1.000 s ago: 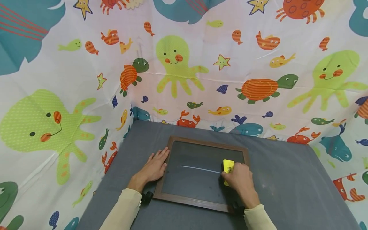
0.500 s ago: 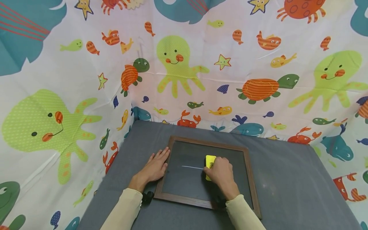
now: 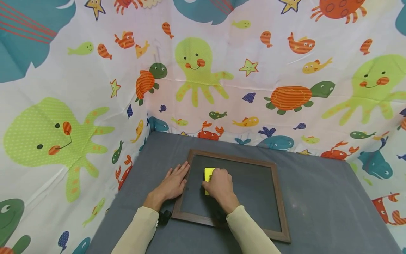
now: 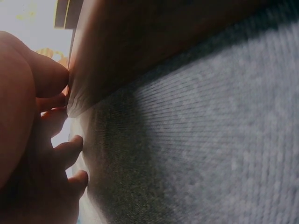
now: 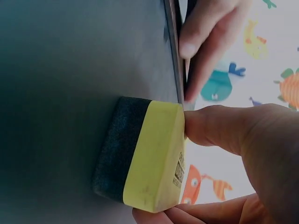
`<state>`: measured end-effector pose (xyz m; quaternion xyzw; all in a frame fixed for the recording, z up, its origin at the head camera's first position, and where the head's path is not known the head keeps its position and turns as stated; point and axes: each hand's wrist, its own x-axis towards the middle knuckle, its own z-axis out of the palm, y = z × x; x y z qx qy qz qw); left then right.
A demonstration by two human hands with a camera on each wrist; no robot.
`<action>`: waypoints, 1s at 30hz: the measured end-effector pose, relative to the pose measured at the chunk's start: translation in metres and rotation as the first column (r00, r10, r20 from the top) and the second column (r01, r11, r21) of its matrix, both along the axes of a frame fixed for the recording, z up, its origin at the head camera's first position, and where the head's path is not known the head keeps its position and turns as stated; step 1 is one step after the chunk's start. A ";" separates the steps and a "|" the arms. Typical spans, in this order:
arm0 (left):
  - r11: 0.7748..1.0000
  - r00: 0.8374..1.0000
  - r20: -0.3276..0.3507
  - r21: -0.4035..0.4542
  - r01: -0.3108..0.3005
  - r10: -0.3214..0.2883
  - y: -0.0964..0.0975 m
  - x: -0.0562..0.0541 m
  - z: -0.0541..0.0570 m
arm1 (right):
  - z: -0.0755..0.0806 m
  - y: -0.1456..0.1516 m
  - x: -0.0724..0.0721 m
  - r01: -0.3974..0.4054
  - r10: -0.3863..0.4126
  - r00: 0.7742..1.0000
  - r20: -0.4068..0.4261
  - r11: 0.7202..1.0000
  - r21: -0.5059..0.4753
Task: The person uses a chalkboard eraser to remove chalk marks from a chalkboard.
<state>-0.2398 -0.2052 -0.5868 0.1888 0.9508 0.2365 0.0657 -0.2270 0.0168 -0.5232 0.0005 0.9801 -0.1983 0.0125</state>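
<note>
A dark chalkboard (image 3: 250,190) in a brown wooden frame lies on the grey cloth. My right hand (image 3: 221,187) grips a yellow eraser (image 5: 156,156) between thumb and fingers, its dark felt side down on the board, left of the middle. Along the frame's left side rests my left hand (image 3: 169,185), fingers straight and a little spread, touching the wooden edge. In the left wrist view the fingers of that hand (image 4: 60,140) show beside the frame's underside (image 4: 131,46). No chalk line shows on the visible board; the patch under the eraser and right hand is hidden.
Grey cloth (image 3: 320,201) covers the table around the board. A white curtain (image 3: 222,53) printed with sea animals rises at the back and both sides. A black wrist camera (image 3: 165,217) sits below the left wrist, close to the frame's lower left corner.
My right hand has slid the eraser leftward across the board. The white line that ran left of it has disappeared from view. My left hand has stayed at the frame.
</note>
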 end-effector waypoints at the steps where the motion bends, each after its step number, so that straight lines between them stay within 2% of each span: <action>1: 1.000 1.000 0.000 0.001 0.000 0.000 0.000 0.000 0.000 | 0.000 -0.004 0.000 -0.006 0.006 1.000 -0.001 1.000 -0.003; 10: 1.000 1.000 0.008 -0.007 -0.006 0.006 0.002 -0.001 0.001 | -0.002 -0.029 -0.005 -0.045 0.045 0.999 -0.012 0.999 0.025; 21: 1.000 1.000 0.012 0.005 -0.010 0.010 0.003 0.001 0.001 | -0.004 -0.028 -0.006 -0.045 0.044 0.999 0.007 0.999 0.024; 30: 1.000 1.000 0.008 0.010 -0.003 0.003 0.002 0.001 0.004 | 0.001 -0.016 -0.005 -0.024 0.024 0.999 0.027 1.000 -0.001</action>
